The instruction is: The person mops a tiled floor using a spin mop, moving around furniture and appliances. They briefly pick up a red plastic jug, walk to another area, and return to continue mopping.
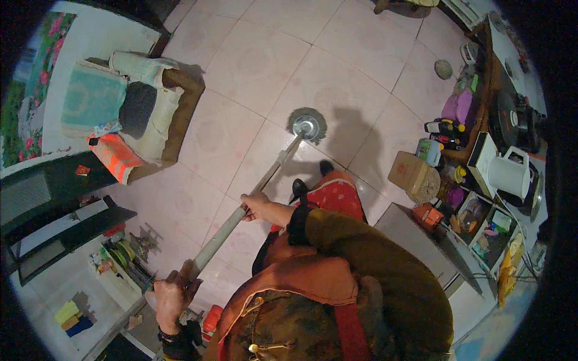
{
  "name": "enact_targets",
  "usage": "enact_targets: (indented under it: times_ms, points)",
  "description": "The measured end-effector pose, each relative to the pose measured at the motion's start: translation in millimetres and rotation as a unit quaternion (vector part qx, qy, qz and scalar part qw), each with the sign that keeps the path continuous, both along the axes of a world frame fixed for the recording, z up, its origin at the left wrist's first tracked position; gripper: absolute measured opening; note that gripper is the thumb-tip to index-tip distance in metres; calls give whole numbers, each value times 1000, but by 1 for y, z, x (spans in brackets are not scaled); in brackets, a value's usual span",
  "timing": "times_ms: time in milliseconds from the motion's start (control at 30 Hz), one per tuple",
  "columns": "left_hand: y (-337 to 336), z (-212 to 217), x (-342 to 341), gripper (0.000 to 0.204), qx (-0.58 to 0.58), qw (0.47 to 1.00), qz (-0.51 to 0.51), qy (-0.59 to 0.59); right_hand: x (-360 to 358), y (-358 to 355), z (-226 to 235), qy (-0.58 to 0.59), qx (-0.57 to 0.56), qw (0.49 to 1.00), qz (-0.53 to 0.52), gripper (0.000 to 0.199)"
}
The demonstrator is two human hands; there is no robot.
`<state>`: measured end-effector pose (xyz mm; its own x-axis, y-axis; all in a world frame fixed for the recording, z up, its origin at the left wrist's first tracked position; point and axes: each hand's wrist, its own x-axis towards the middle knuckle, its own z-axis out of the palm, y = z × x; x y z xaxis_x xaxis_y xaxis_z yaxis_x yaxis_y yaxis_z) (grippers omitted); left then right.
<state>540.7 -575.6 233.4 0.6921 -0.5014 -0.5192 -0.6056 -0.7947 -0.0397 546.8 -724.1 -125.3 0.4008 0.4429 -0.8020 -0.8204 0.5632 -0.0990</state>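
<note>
A spin mop with a round grey head point(307, 125) rests on the pale tiled floor ahead of me. Its long light handle point(224, 237) slants from the head down to the lower left. My left hand point(173, 296) is closed around the upper end of the handle. Farther down the pole, my right hand point(257, 206) grips it with the fingers wrapped round. My right arm reaches across my red apron point(335, 197). The tips of my dark shoes point(299, 187) show just behind the mop head.
At the left stands an armchair point(171, 120) draped with cloths and an orange garment point(117, 157). Bottles point(445, 127), a brown container point(406, 168) and a shelf with a white jug point(510, 172) line the right side. A stool point(406, 7) stands at the far edge.
</note>
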Motion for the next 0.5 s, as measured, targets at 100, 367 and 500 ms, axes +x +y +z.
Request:
enact_targets:
  times_ms: [100, 367, 500]
  points:
    - [7, -7, -14, 57, -45, 998, 32, 31, -13, -5, -2, 15, -77, 997, -14, 27]
    - [-127, -164, -53, 53, -123, 983, -65, 118, -93, -218, -105, 12, -284, 939, -193, 31]
    - [-204, -212, -93, 43, -315, 944, -54, 83, -146, -340, -166, 8, -300, 935, -187, 29]
